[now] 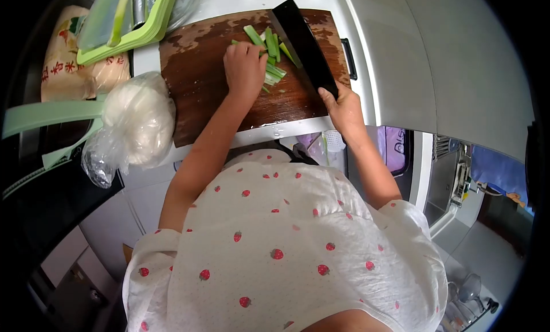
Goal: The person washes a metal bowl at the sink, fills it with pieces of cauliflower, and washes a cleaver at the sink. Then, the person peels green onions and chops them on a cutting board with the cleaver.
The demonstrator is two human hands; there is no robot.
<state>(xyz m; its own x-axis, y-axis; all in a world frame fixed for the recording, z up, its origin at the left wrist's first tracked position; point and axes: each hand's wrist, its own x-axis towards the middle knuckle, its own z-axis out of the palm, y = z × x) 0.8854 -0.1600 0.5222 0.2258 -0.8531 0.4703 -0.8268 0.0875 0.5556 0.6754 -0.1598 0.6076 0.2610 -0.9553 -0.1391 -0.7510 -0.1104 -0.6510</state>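
Well, at the far left a pale green bar (54,117) sticks out, and above it sits a big bag with red writing (60,77). A light green tray (129,49) leans in front of that bag, with a long green stalk (119,16) inside. Next comes a clear plastic bag (137,120) with something round and white in it (I can't tell what), just beside the brown cutting board (197,91). The board looks wet in spots.

Now the left hand (244,71) is over the middle of the board. Its fingers are bent down and touch the cut green stalks (271,44), but I can't tell if they pinch any. The stalks lie in a loose bunch on the board, between the left hand and the knife. Below is a white shirt (275,229) with red strawberries on it.

To the right of the stalks is the big dark knife (306,48), slanting with its far end near the top edge of the board. The right hand (345,109) is wrapped tight around its near end, thumb on top. Past the board's right edge is a black handle (348,59).
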